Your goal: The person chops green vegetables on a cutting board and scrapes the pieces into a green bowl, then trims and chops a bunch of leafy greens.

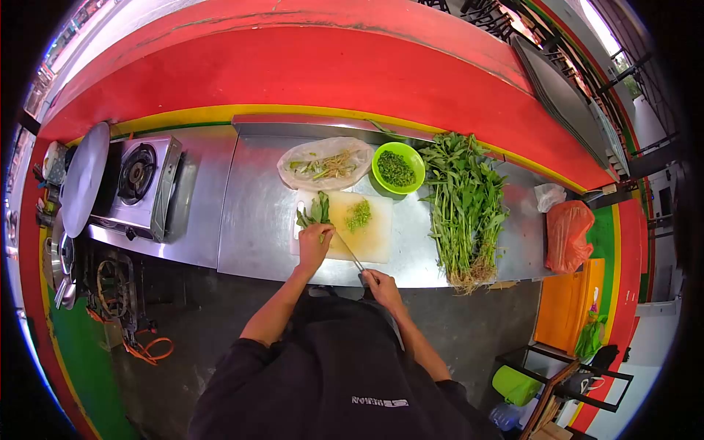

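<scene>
My left hand (pixel 315 244) is closed around the stems of a small bunch of leafy greens (pixel 316 210), whose leaves point away from me over the left part of the white cutting board (pixel 380 248). In my right hand (pixel 380 284) is the handle of a knife (pixel 350 251). Its blade slants up and left across the board's near edge, with the tip close to my left fingers. A small pile of chopped green stems (pixel 358 215) lies in the middle of the board. Behind it stands a lime-green bowl (pixel 419 163) with chopped greens (pixel 396 169) inside.
A clear plastic bag (pixel 292 180) with stem and root scraps lies behind the board. A large heap of rooted greens (pixel 466 205) covers the counter to the right. Farther right hangs a red plastic bag (pixel 568 236). A gas stove (pixel 139 180) stands at left, below a red wall (pixel 308 73).
</scene>
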The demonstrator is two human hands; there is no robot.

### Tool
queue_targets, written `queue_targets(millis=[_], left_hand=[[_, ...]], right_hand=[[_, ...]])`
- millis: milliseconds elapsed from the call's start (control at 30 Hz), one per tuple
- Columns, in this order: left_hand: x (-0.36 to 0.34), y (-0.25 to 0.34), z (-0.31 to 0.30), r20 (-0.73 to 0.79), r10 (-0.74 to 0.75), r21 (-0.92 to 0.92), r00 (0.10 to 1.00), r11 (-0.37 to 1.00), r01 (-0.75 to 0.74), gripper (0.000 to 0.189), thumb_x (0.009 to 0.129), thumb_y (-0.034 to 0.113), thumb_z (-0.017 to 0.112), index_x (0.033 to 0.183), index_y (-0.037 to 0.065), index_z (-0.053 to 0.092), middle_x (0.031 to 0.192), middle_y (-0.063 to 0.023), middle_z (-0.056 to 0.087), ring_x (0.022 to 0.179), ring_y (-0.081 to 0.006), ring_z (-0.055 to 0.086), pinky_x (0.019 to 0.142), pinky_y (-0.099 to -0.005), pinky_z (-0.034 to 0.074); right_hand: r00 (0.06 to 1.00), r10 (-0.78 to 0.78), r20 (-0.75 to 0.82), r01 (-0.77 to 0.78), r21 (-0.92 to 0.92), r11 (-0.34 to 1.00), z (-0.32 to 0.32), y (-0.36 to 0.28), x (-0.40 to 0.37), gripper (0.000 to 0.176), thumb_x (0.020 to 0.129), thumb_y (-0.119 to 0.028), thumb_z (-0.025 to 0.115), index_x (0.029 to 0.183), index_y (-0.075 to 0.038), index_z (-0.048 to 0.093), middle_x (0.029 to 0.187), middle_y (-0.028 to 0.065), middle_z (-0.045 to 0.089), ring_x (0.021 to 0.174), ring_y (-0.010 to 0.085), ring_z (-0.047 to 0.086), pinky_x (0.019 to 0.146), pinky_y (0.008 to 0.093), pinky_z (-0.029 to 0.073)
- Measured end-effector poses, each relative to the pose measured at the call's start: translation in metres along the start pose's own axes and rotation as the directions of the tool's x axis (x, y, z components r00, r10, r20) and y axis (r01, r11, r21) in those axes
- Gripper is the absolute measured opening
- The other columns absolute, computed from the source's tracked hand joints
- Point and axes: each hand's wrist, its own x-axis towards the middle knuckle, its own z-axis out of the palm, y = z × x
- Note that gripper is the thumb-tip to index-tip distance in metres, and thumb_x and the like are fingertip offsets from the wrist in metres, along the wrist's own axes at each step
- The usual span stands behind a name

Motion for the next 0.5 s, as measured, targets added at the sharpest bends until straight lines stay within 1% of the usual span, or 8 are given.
queue_targets(millis=[67,167,233,267,300,367,433,500], left_hand=[[-0.002,-0.003,0.000,0.035,-0.014,0.011,0.999,1.000,0.014,0.010,0.087,0.008,0.075,0.095,0.001,0.073,0.088,-0.0148,0.073,0.080,-0.0291,0.071,0.073,-0.0386,0.054],[-0.009,-0.008,-0.002,0.064,-0.025,0.008,0.998,1.000,0.024,0.011,0.088,0.008,0.074,0.096,0.000,0.073,0.090,-0.0157,0.073,0.081,-0.0292,0.071,0.073,-0.0386,0.054],[-0.008,0.001,-0.013,0.046,-0.096,-0.013,0.994,0.995,0.097,0.012,0.089,0.007,0.073,0.098,0.001,0.072,0.092,-0.0162,0.072,0.080,-0.0292,0.070,0.073,-0.0381,0.053],[-0.008,0.007,-0.017,-0.058,-0.102,-0.072,0.993,0.993,0.097,0.012,0.089,0.007,0.072,0.100,0.001,0.072,0.092,-0.0161,0.071,0.079,-0.0283,0.070,0.071,-0.0374,0.053],[-0.011,0.002,-0.018,-0.058,-0.104,-0.072,0.993,0.992,0.100,0.012,0.089,0.007,0.072,0.100,0.001,0.072,0.092,-0.0161,0.071,0.079,-0.0283,0.070,0.071,-0.0374,0.053],[-0.017,-0.010,-0.025,-0.068,-0.198,-0.020,0.978,0.980,0.198,0.013,0.089,0.007,0.073,0.100,0.002,0.071,0.090,-0.0148,0.070,0.077,-0.0272,0.070,0.071,-0.0372,0.053],[-0.024,-0.023,-0.027,-0.052,-0.206,0.004,0.977,0.978,0.207,0.013,0.088,0.006,0.073,0.100,0.002,0.071,0.088,-0.0141,0.070,0.076,-0.0263,0.069,0.070,-0.0366,0.053],[-0.031,-0.030,-0.031,0.012,-0.153,-0.019,0.988,0.988,0.153,0.014,0.088,0.006,0.073,0.101,0.003,0.071,0.087,-0.0144,0.069,0.072,-0.0262,0.068,0.066,-0.0361,0.053]], right_hand=[[0.997,0.057,-0.046,-0.059,-0.043,0.997,-0.007,-0.008,0.002,0.042,0.103,-0.039,0.060,0.117,-0.001,0.072,0.092,0.0192,0.075,0.080,0.0200,0.070,0.075,0.0348,0.054],[0.997,0.050,-0.054,-0.055,-0.092,0.994,-0.011,-0.007,0.009,0.045,0.102,-0.042,0.060,0.117,-0.002,0.072,0.093,0.0212,0.075,0.082,0.0240,0.072,0.076,0.0366,0.054],[0.996,0.055,-0.065,-0.062,-0.110,0.992,-0.009,-0.012,0.008,0.046,0.102,-0.044,0.059,0.117,-0.002,0.073,0.093,0.0209,0.075,0.083,0.0260,0.073,0.077,0.0373,0.054],[0.999,0.039,-0.036,-0.042,-0.091,0.995,-0.010,-0.015,0.005,0.044,0.102,-0.042,0.058,0.115,-0.003,0.073,0.093,0.0218,0.074,0.085,0.0318,0.073,0.076,0.0392,0.054],[1.000,0.023,-0.006,-0.023,-0.071,0.997,-0.010,-0.017,0.004,0.042,0.103,-0.040,0.057,0.114,-0.004,0.073,0.092,0.0226,0.074,0.086,0.0376,0.073,0.076,0.0411,0.054],[0.999,0.039,0.002,-0.039,-0.090,0.995,-0.012,-0.021,0.003,0.042,0.102,-0.040,0.058,0.114,-0.004,0.073,0.093,0.0232,0.073,0.087,0.0380,0.073,0.077,0.0415,0.054],[0.999,0.050,0.013,-0.048,-0.108,0.993,-0.010,-0.018,0.005,0.042,0.102,-0.041,0.058,0.115,-0.004,0.073,0.094,0.0237,0.073,0.089,0.0384,0.073,0.078,0.0419,0.055],[0.997,0.061,-0.057,-0.069,-0.146,0.987,-0.008,-0.016,0.008,0.042,0.102,-0.041,0.059,0.115,-0.004,0.073,0.095,0.0250,0.073,0.090,0.0393,0.073,0.078,0.0426,0.055]])
